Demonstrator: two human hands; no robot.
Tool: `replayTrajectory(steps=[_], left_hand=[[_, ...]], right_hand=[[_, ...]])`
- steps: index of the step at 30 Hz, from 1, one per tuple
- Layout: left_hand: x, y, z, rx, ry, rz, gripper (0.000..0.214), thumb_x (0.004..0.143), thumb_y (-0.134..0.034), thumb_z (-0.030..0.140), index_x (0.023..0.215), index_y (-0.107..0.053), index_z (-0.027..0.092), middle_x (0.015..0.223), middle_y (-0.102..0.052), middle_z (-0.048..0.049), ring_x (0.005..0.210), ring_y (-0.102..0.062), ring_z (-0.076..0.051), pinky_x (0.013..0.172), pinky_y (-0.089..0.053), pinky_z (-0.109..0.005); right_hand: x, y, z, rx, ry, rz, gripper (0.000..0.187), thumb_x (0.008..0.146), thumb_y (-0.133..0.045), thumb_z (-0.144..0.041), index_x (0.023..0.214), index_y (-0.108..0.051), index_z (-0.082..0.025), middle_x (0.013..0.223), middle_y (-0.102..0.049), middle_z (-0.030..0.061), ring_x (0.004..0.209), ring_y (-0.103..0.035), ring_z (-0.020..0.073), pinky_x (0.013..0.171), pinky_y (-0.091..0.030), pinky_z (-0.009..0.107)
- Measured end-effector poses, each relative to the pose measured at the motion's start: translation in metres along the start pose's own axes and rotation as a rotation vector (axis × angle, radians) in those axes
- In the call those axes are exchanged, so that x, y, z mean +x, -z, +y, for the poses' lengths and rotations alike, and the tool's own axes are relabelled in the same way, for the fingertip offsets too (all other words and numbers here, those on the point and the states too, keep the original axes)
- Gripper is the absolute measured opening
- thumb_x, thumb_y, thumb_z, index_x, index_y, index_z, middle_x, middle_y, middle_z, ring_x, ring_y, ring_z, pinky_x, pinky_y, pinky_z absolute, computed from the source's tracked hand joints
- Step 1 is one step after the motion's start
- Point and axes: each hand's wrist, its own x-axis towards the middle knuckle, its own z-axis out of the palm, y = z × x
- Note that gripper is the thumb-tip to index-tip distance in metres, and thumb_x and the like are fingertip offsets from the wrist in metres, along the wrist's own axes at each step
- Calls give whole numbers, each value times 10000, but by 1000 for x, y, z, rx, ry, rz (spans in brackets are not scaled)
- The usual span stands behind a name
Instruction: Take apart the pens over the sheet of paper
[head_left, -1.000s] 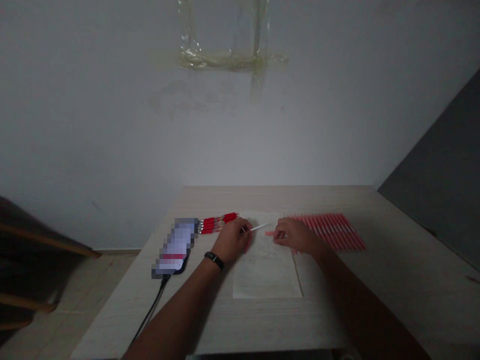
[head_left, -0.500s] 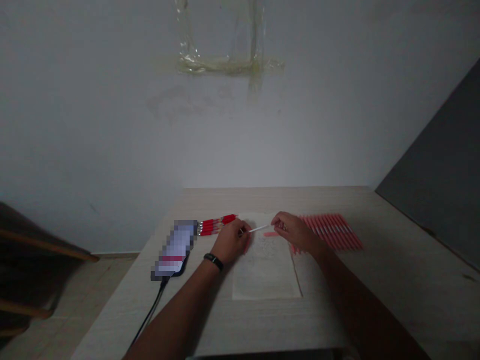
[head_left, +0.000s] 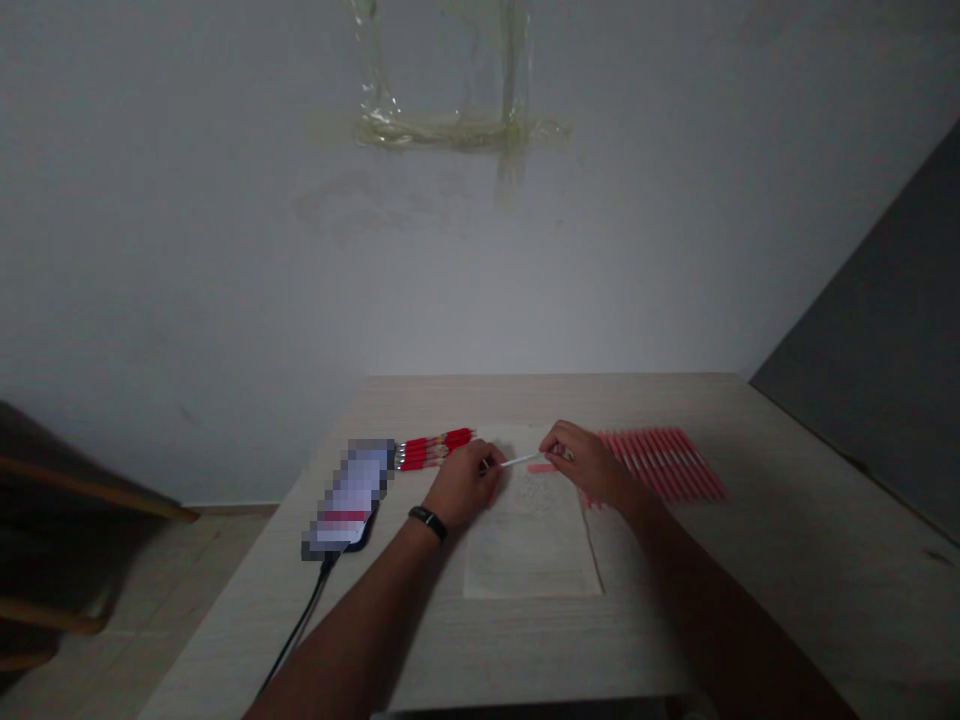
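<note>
The left hand [head_left: 463, 487] pinches a thin white pen refill [head_left: 519, 461] above a sheet of paper [head_left: 532, 545], its tip pointing at a pink pen barrel [head_left: 543, 468]. That barrel lies just beside the narrowly closed right hand [head_left: 586, 465] (whether those fingers grip it, the view cannot settle). On the surface [head_left: 480, 640], a bundle of red pens [head_left: 435, 449] lies left, a row of pink barrels [head_left: 664, 463] right.

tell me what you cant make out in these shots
Phone screen, head view: pixelated, unreadable.
Sheet of paper, head view: markings too dim and small to read.
Thin white stick, head view: one end hidden by the left hand.
Row of pink sticks, head view: too small and dim to identify.
</note>
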Motion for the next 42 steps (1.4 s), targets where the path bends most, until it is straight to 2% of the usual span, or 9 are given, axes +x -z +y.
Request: replayTrajectory(steps=[4,10,16,21,23,28,33,42], left_hand=[[0,-2,0,13,-22,0,139,831,-579,165,857,-715,166,839,-695,-66,781,-610,-185,697,-436,-284],[0,-7,-3,0,-62,-8,166,822,-555,140,856,-716,163,837,-689,-67,787,-605,-178,704,-439,-278],[1,-3,-2,-18,-23,-8,179,817,-555,149,854,-730,159,786,-692,-61,739,-601,-175,683,-429,-286],[1,-2,-2,-12,2,-5,156,833,-574,183,856,-727,165,773,-699,-56,704,-600,-172,652,-412,-277],[1,-2,-3,-17,-3,-12,155,848,-573,198,845,-724,163,762,-696,-56,699,-601,-172,649,-411,-276],[2,-4,-8,-29,35,-2,146,846,-585,211,856,-722,159,767,-695,-59,695,-606,-173,628,-408,-273],[1,-3,-9,-15,44,1,166,862,-579,241,827,-719,159,720,-672,-51,665,-589,-167,605,-383,-271],[2,-4,-10,-9,36,-22,144,821,-572,169,820,-716,162,741,-683,-43,692,-593,-165,637,-384,-270]], right_hand=[[1,-7,4,6,51,-6,128,880,-579,-77,910,-608,-198,916,-613,24,855,-584,163,772,-453,291],[2,-16,7,16,110,-1,60,902,-645,-160,939,-639,-207,910,-639,33,893,-587,187,817,-448,319],[0,-9,20,-15,21,24,176,842,-732,-221,999,-659,-190,945,-648,53,879,-595,194,802,-467,331],[-3,-10,31,-147,47,-102,55,853,-708,-194,894,-674,-181,913,-645,54,900,-583,205,806,-444,329],[-2,-11,31,-184,42,-111,30,859,-677,-152,866,-666,-179,899,-642,50,891,-575,201,797,-432,320],[2,-6,28,-222,9,13,111,849,-622,-75,873,-628,-184,876,-640,39,849,-556,194,776,-411,312],[6,1,26,-226,16,129,67,882,-637,-120,893,-620,-183,896,-644,54,885,-558,215,805,-413,333],[6,-1,23,-217,62,139,103,864,-679,-104,898,-629,-187,898,-656,45,905,-571,216,818,-413,334]])
